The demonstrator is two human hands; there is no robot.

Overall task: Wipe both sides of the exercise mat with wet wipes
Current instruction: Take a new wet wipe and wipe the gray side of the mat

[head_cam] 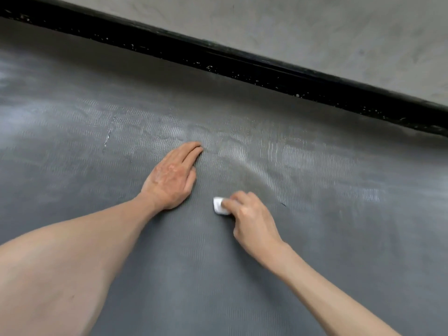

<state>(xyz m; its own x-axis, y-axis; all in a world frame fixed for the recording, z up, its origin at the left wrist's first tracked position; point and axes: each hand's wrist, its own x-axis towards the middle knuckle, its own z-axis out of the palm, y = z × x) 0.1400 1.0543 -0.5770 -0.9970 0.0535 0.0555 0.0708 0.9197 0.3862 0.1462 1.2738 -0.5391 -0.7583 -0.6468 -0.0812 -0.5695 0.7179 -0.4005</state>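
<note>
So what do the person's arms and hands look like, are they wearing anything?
Nothing is worn on what shows. The left hand and the right hand are bare: no gloves, rings or bracelets can be seen. Both forearms are bare too, with no sleeves and no watch at either wrist. The left forearm looks very wide only because it is close to the wide-angle camera. The upper arms are out of view.

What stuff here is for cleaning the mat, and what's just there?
For the job:
- grey exercise mat
- white wet wipe, pinched in the right hand
- left hand, pressed flat on the mat

Just there:
- black skirting strip
- grey wall behind it
</note>
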